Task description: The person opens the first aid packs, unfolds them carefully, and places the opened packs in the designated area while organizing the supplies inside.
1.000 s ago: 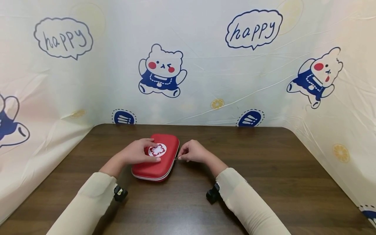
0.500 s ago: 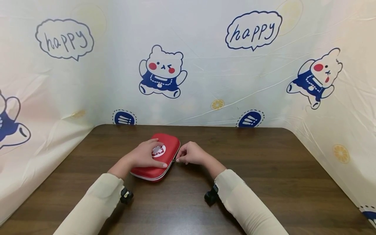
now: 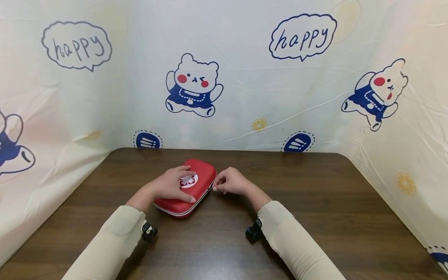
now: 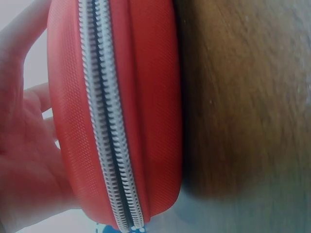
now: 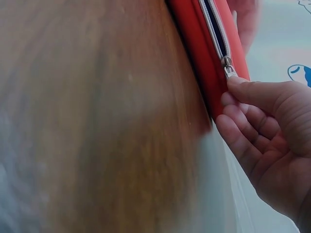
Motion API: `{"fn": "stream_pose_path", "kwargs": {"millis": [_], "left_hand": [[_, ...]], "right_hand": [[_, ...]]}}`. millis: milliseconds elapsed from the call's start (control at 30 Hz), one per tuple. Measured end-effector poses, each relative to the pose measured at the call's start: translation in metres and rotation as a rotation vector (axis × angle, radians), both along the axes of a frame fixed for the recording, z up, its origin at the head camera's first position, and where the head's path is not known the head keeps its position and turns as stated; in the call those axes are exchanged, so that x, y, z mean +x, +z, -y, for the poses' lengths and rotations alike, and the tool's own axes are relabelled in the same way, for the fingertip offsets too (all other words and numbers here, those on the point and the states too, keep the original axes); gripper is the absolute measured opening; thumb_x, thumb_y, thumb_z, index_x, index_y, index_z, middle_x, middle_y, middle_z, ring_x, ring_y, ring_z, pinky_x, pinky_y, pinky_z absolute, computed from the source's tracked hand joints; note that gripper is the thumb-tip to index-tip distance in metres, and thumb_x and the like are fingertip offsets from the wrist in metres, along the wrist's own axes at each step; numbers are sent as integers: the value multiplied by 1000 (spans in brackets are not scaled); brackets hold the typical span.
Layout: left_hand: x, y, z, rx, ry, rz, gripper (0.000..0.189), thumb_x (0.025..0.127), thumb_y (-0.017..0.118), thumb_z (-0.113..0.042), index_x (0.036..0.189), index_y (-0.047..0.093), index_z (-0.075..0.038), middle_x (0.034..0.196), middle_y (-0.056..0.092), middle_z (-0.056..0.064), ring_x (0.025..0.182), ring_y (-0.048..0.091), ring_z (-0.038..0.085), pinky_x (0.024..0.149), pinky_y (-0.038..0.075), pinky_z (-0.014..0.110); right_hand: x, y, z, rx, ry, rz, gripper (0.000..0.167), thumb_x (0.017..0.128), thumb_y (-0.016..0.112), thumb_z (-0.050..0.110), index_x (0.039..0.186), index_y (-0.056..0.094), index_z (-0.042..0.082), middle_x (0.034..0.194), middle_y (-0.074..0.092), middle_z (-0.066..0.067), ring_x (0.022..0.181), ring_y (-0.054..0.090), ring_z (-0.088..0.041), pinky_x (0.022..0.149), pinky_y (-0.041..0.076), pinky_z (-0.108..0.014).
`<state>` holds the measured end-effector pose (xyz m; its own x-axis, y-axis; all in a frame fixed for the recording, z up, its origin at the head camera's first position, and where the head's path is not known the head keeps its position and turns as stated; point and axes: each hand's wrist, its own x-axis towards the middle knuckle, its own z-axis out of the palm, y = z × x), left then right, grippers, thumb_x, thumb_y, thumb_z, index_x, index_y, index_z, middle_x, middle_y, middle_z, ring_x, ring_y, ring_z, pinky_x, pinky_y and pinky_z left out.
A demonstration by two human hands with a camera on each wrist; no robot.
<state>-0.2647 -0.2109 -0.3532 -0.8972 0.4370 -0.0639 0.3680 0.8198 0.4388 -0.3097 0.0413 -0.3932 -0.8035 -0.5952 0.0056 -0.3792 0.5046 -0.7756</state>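
Observation:
A red zip case (image 3: 200, 190) with a white round emblem (image 3: 189, 181) lies flat on the table, set at a slant. My left hand (image 3: 173, 184) rests on its top, fingers spread and covering part of the emblem. At the case's right side my right hand (image 3: 231, 181) pinches the metal zipper pull (image 5: 230, 71) between thumb and fingers. Behind the slider the zipper teeth (image 5: 212, 22) stand apart. In the left wrist view, two rows of teeth (image 4: 104, 87) run with a dark gap between them. The inside of the case is hidden.
The brown wooden table (image 3: 297, 217) stretches around the case on all sides. A pale printed cloth (image 3: 245, 89) hangs behind the table and along both sides. Small black cameras (image 3: 254, 231) are strapped to both wrists, close above the tabletop.
The case has turned slightly clockwise. My left hand has shifted a little right and toward me on its top. My right hand keeps its pinch on the zipper pull and has hardly moved.

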Motion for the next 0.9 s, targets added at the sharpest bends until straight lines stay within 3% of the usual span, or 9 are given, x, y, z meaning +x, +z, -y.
{"fn": "stream_pose_path", "kwargs": {"millis": [367, 633, 900], "left_hand": [[2, 6, 8, -2, 47, 88, 94, 61, 87, -48, 143, 51, -23, 152, 26, 24, 132, 29, 48, 80, 56, 49], [1, 6, 14, -57, 48, 77, 94, 61, 86, -51, 142, 52, -17, 147, 34, 27, 129, 34, 47, 83, 54, 52], [0, 7, 20, -40, 45, 95, 99, 57, 90, -47, 142, 50, -13, 137, 46, 21, 124, 40, 41, 76, 57, 44]], "right_hand": [[-4, 0, -9, 4, -17, -38, 5, 85, 75, 8, 83, 74, 4, 69, 66, 0, 57, 59, -13, 56, 55, -27], [-5, 0, -16, 15, -37, -63, 5, 86, 74, 7, 82, 74, 4, 69, 66, 0, 54, 58, -11, 54, 54, -26], [-5, 0, -28, 3, -38, -61, 5, 86, 73, 5, 81, 74, 4, 69, 67, -2, 55, 59, -11, 56, 55, -26]]}}
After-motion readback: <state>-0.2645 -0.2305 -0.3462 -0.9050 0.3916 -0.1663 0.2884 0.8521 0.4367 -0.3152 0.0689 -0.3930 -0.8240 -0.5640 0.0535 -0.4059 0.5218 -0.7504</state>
